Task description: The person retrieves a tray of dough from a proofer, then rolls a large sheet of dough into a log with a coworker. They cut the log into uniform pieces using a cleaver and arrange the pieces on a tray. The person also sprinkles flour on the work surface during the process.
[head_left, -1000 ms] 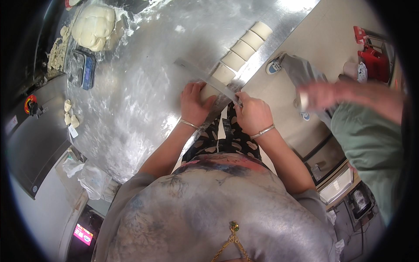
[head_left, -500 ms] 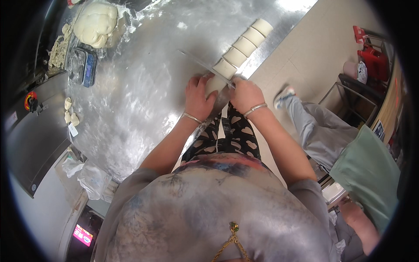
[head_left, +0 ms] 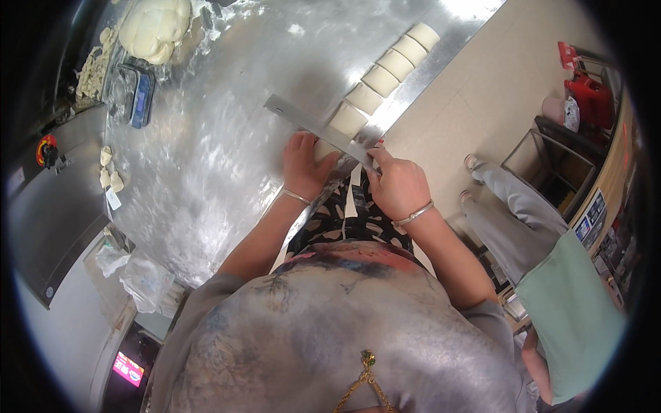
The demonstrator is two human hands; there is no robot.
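A wide-bladed kitchen knife [head_left: 306, 124] is held by its handle in my right hand [head_left: 401, 184], fingers wrapped round it. The blade lies slantwise across a roll of pale dough, its tip pointing to the far left. My left hand [head_left: 304, 165] curls over the near end of the dough roll [head_left: 323, 149] and steadies it, right beside the blade. Beyond the knife, several cut dough pieces [head_left: 381, 80] stay in a slanting row toward the far right. The blade and my fingers hide part of the near dough.
A floury steel table [head_left: 220, 158] lies under the dough, its edge close to my body. Far left are a large dough lump [head_left: 153, 31], a digital scale [head_left: 141, 100] and small dough bits [head_left: 110, 172]. At right, a person in grey trousers [head_left: 520, 213] stands near a metal-framed rack [head_left: 551, 165].
The blade now shows its flat face, with my right hand slightly lower and farther right. My left hand shifted slightly left and nearer. The other person's legs moved.
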